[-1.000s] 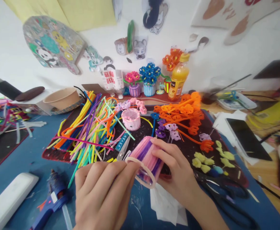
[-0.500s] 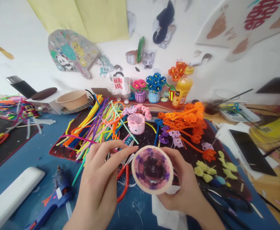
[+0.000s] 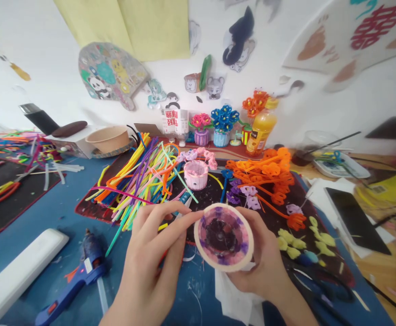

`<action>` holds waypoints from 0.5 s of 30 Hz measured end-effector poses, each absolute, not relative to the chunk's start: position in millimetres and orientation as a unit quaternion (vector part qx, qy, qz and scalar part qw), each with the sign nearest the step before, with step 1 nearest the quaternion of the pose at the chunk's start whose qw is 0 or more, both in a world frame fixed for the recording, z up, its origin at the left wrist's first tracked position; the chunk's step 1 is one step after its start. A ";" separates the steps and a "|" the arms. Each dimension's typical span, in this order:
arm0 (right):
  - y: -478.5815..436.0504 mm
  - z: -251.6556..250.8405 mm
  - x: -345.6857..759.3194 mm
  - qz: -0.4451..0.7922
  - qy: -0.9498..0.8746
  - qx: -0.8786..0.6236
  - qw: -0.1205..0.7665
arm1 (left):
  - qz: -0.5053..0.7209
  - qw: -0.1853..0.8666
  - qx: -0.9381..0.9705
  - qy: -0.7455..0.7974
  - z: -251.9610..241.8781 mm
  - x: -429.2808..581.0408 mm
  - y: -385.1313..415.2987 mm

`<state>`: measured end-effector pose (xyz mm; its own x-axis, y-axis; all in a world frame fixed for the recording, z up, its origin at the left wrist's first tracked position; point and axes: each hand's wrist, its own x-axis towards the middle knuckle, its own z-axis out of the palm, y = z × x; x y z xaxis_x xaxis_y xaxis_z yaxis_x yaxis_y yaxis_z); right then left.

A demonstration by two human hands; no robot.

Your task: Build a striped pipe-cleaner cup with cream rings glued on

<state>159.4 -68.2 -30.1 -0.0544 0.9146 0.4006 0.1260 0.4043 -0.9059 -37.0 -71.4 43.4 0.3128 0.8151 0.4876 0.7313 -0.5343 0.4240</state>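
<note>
A small see-through cup (image 3: 240,233) with a cream rim is wrapped outside in pink and purple pipe cleaners. Its open mouth faces me, tilted. My right hand (image 3: 265,258) wraps round its right side and underside. My left hand (image 3: 157,253) is at its left, index fingertip against the rim, fingers and thumb apart, nothing seen between them. Behind the left hand, orange-red handles are mostly hidden. Beyond the cup stands a pink pipe-cleaner pot (image 3: 195,176) with pink and lilac flowers leaning over it.
Loose pipe cleaners (image 3: 143,176) lie left of the pot. Orange flowers (image 3: 272,170) and pale yellow pieces (image 3: 291,240) lie right. A blue glue gun (image 3: 91,262) and white bar (image 3: 24,271) are at left; black-handled scissors (image 3: 320,285) and a phone (image 3: 357,219) at right. A juice bottle (image 3: 261,129) stands behind.
The whole view has shifted slightly. Both hands and the cup sit a little further right in the picture, and the cup's mouth is turned somewhat. The red handles are now more hidden.
</note>
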 end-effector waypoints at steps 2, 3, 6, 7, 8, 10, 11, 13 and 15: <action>-68.7 -30.9 159.5 0.357 -0.630 -0.415 0.551 | 0.341 0.067 0.808 0.476 43.6 -35.4 -72.6; -68.9 -31.0 159.7 0.357 -0.628 -0.416 0.552 | 0.345 0.068 0.807 0.474 43.8 -34.6 -73.1; -69.2 -29.9 159.9 0.352 -0.626 -0.417 0.557 | 0.359 0.054 0.798 0.481 44.1 -32.1 -74.6; -69.3 -29.2 160.0 0.349 -0.627 -0.417 0.557 | 0.360 0.047 0.795 0.485 43.9 -31.4 -74.9; -69.4 -28.4 160.0 0.349 -0.628 -0.419 0.556 | 0.359 0.042 0.794 0.489 43.5 -30.9 -75.1; -70.0 -27.2 160.2 0.356 -0.626 -0.429 0.546 | 0.357 0.041 0.793 0.492 42.7 -30.0 -75.3; -70.3 -26.9 160.3 0.362 -0.623 -0.434 0.540 | 0.357 0.044 0.794 0.491 42.4 -29.8 -75.3; -70.8 -27.5 160.5 0.375 -0.617 -0.440 0.534 | 0.359 0.050 0.794 0.488 42.6 -30.2 -75.6; -70.7 -29.5 160.8 0.385 -0.612 -0.434 0.537 | 0.358 0.050 0.793 0.491 43.8 -31.6 -76.9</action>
<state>160.8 -70.7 -29.5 -0.0460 0.9451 0.3235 0.1188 0.3267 -0.9376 -31.6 -76.9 43.8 0.2622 0.8142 0.5180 0.7425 -0.5131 0.4306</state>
